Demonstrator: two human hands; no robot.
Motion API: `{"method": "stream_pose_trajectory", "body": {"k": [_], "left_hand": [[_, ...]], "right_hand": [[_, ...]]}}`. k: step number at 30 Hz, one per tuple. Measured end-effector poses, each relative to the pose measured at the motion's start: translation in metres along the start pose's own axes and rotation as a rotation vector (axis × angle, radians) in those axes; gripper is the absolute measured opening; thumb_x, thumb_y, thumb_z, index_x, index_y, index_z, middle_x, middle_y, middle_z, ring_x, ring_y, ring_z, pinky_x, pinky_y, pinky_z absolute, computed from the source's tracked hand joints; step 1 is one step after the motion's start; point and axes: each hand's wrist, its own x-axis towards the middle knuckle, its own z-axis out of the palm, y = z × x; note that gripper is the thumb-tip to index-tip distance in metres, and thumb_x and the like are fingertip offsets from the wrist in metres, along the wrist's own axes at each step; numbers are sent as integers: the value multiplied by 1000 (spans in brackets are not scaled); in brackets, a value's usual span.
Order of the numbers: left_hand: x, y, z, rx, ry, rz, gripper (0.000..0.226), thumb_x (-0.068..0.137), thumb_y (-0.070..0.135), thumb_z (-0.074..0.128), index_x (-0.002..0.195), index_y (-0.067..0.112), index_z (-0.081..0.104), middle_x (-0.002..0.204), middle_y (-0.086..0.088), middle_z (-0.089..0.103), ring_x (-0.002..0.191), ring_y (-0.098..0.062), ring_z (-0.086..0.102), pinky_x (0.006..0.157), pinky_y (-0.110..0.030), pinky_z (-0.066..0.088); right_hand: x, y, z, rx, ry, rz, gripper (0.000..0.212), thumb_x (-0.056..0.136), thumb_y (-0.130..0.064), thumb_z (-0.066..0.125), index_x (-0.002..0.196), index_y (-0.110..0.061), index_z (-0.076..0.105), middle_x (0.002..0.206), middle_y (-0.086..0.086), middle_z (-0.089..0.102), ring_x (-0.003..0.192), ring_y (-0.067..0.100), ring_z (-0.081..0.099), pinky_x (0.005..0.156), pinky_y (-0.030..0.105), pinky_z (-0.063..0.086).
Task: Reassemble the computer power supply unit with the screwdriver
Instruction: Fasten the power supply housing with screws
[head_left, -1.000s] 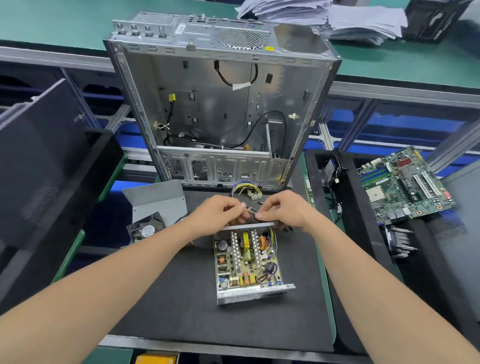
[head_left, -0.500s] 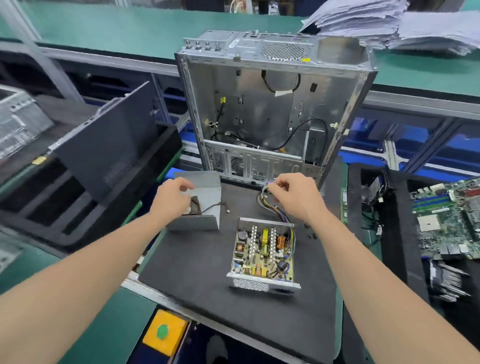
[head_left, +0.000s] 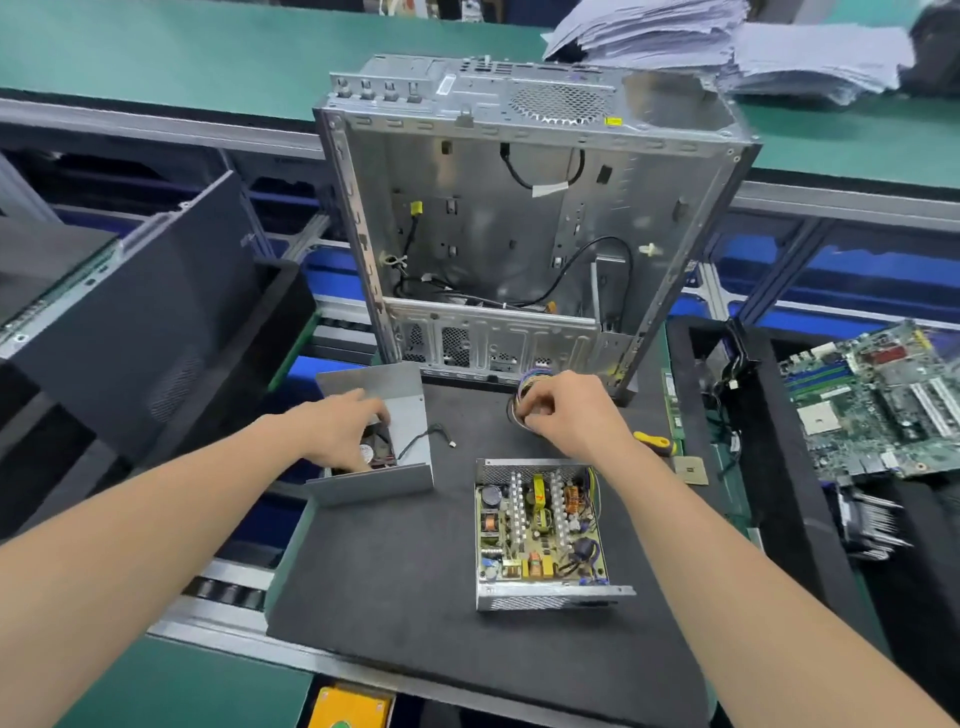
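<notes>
- Black foam mat covers the desk in the middle of the frame, and the parts are spread across it.
- At lower centre-right we see the power supply unit with its lid off and its circuit board, with coils and capacitors, facing up.
- Its grey metal cover sits left of centre, open side up. A small fan lies inside, and a thin lead trails out to the right onto the mat.
- Our left hand reaches into that cover and touches the fan. Motion blur keeps us from telling whether the fingers grip it or merely rest there.
- Our right hand is just above the unit in the frame, with its fingers curled round the coloured cable bundle.
- Just right of that wrist lies the screwdriver, with a yellow and black handle, and neither hand touches it.
- Slightly lower right of it we see a small square chip.
- At upper centre stands the bare metal computer case, open toward us, with loose black cables inside.
- At the right edge a green motherboard rests over a black tray.
- At the left a dark side panel leans.
</notes>
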Motion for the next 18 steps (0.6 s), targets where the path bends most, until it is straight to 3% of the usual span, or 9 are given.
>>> {"method": "stream_pose_trajectory", "body": {"k": [3, 7, 13, 15, 18], "left_hand": [[6, 3, 0, -7, 30, 121, 67, 71, 43, 77, 130, 27, 52, 121, 7, 54, 108, -15, 57, 92, -33, 51], [9, 13, -13, -185, 131, 170, 78, 63, 50, 81, 131, 24, 51, 116, 9, 59, 105, -15, 57, 89, -32, 52], [3, 41, -38, -249, 289, 363, 82, 64, 54, 80, 137, 30, 50, 128, 17, 58, 117, -6, 56, 100, -30, 50], [-3, 51, -45, -238, 341, 433, 86, 65, 54, 79, 142, 30, 46, 132, 18, 55, 120, -3, 51, 102, -27, 47], [-12, 65, -53, -191, 455, 526, 92, 67, 56, 77, 147, 30, 41, 136, 17, 51, 121, -6, 47, 103, -25, 43]], "right_hand": [[2, 1, 4, 23, -29, 31, 18, 94, -14, 72, 101, -28, 82, 81, -14, 60, 79, 13, 57, 76, 26, 46], [0, 4, 8, 44, -43, 31, 22, 91, -9, 76, 98, -29, 77, 80, -8, 59, 75, 14, 54, 76, 27, 49], [-2, 9, 10, 70, -10, -6, 23, 90, -11, 79, 106, -28, 76, 81, -7, 60, 70, 8, 53, 69, 21, 41], [-4, 9, 8, 157, 13, -27, 27, 90, -16, 79, 113, -28, 75, 89, -6, 64, 70, 4, 54, 72, 21, 42], [-8, 8, 2, 207, -14, -80, 45, 92, -31, 78, 136, -33, 65, 118, -6, 63, 93, 9, 59, 86, 28, 43]]}}
